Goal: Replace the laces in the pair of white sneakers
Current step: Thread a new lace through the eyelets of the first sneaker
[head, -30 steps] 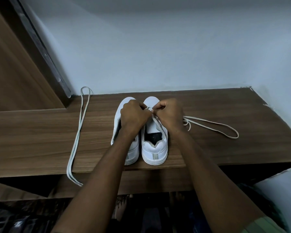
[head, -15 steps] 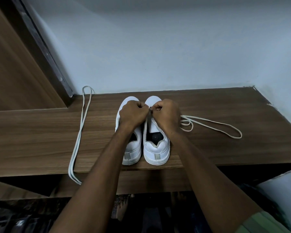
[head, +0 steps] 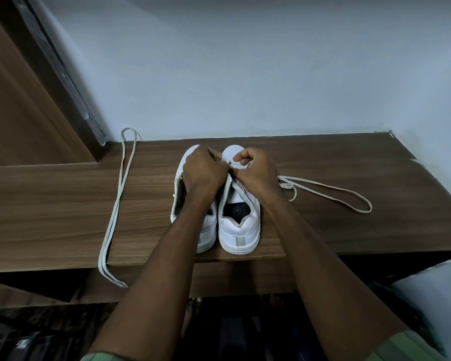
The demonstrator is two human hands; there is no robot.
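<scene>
Low in the frame, two forearms reach up to the pair of white sneakers point(head: 238, 230) at centre, heels toward the camera on the wooden shelf point(head: 50, 204). The left hand point(head: 202, 175) and right hand point(head: 255, 173), both curled, pinch a lace point(head: 323, 195) at the right shoe's front eyelets, so threading looks barely begun. A second lace point(head: 115, 204) lies unused at left.

I see a dim, bluish-grey scene under soft, even light with no glare. Faint shadows sit beneath the table point(head: 63, 204) edge, where detail sinks into darkness. Wide-angle distortion bends lines near the edges; the centre stays reasonably sharp.
</scene>
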